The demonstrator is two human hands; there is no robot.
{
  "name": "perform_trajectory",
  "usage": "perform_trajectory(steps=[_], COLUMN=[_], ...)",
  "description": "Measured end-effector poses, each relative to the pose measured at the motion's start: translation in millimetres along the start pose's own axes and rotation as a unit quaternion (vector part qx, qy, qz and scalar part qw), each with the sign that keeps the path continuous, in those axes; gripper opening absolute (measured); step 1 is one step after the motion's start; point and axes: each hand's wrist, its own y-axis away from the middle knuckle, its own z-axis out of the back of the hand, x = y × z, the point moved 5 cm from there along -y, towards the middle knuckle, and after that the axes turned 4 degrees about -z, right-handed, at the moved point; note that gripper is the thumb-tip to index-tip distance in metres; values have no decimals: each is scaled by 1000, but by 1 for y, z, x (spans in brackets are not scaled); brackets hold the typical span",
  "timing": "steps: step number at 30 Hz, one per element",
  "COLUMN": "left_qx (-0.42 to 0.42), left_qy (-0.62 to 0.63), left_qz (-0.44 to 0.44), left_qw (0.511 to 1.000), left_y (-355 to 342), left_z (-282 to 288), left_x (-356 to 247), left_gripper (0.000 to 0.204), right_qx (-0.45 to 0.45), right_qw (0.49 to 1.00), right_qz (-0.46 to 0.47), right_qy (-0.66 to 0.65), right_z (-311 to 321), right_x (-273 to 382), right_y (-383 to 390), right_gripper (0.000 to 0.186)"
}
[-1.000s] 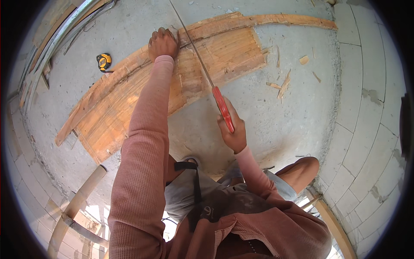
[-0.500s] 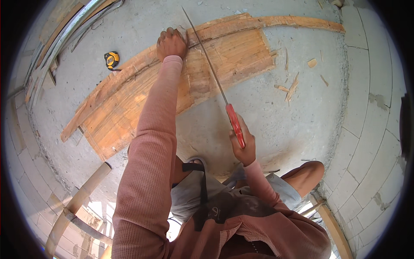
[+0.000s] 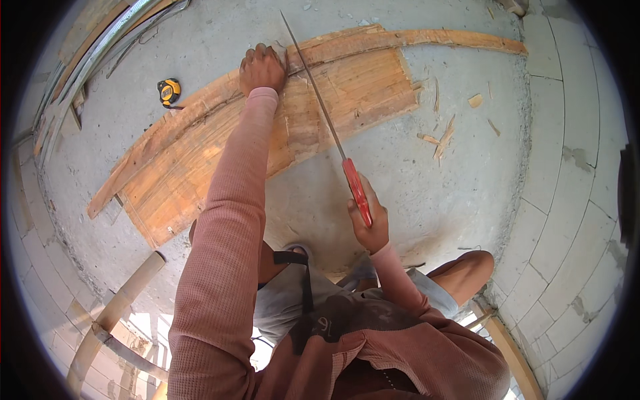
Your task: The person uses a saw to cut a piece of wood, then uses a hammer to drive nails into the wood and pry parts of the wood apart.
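Note:
My left hand (image 3: 263, 71) is closed over a long, narrow wooden strip (image 3: 460, 39), pressing it down on a wide, rough board (image 3: 373, 83). The strip lies lengthwise along the board and runs past its right end. In my right hand (image 3: 373, 225) is a handsaw (image 3: 323, 110), gripped by its red handle. Its thin blade, seen nearly edge-on, crosses the strip just right of my left hand and points away from me. Whether the teeth have cut into the wood cannot be made out.
A yellow and black tape measure (image 3: 169, 91) lies left of the strip. Wood splinters (image 3: 444, 140) are scattered on the concrete floor (image 3: 467, 187) at right. Metal and wooden lengths (image 3: 93, 63) lean at far left. A block wall (image 3: 560, 173) stands at right, and a round pole (image 3: 133, 283) at lower left.
The whole view has shifted slightly. The saw handle and my right hand sit a little further left, with the blade still across the strip. My left hand keeps its place on the wood.

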Motion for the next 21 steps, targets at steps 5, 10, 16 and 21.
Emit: perform_trajectory(steps=[5,10,16,21], left_qx=[-7,-1,-17,-19], left_qy=[3,17,9,9], left_qz=[-5,-12,-1,-27], left_qw=[1000,1000,1000,999], left_y=[-1,-4,-2,0], left_z=[9,-3,1,-3], left_x=[-6,-14,0,-15], left_gripper=[43,40,39,37], right_qx=[15,-27,36,-22], right_qw=[999,997,998,999], right_qz=[-43,61,-37,35], right_qy=[12,-38,22,-19], right_z=[14,-34,18,-15], right_x=[9,19,10,3], right_y=[10,-142,34,-64], right_gripper=[62,62,61,60])
